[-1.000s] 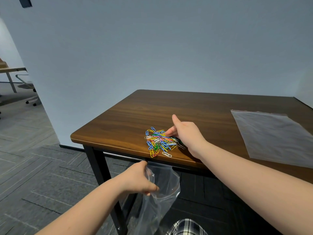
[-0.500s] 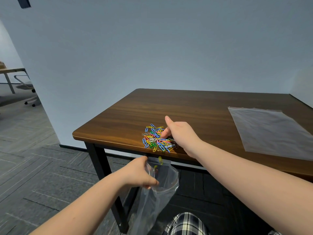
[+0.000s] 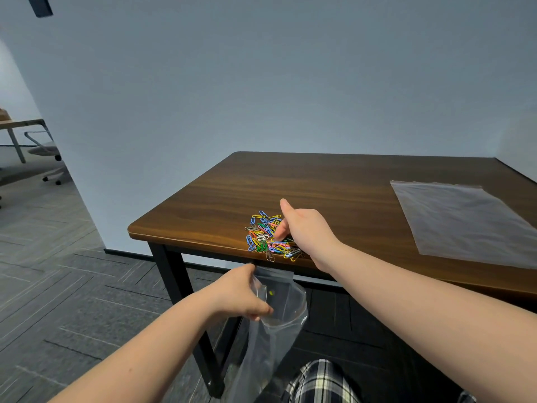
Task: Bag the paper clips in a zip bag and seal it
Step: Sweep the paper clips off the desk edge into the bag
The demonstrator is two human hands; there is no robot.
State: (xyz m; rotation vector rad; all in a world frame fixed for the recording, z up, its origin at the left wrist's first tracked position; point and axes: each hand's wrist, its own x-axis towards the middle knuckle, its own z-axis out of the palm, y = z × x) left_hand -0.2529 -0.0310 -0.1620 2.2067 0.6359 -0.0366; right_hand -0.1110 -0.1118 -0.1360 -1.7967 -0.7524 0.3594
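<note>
We have swept the paper clips (image 3: 268, 238) closer to the bench (image 3: 334, 184) edge than a second ago; some now overhang it, above the zip bag (image 3: 279, 312). Our left hand (image 3: 241, 295) fingers pinch its mouth open; right hand (image 3: 305, 228) fingers, loosely curled, rake the pile.

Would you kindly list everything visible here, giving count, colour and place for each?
Paper clips: a pile, mixed colours, at the table's near edge, a few overhanging.
Zip bag: one, clear, held open below the table edge.
Spare bag: one, clear, flat on the table's right side.
Table: one, dark wood top, black legs, against the wall.
Office chair: one, grey, far left background.
Desk: one, light wood, far left, partly cut off.
Floor: grey carpet tiles.
Checked trousers: black and white, bottom centre.
Left hand: gripping the zip bag's mouth.
Right hand: on the clips, thumb raised.
</note>
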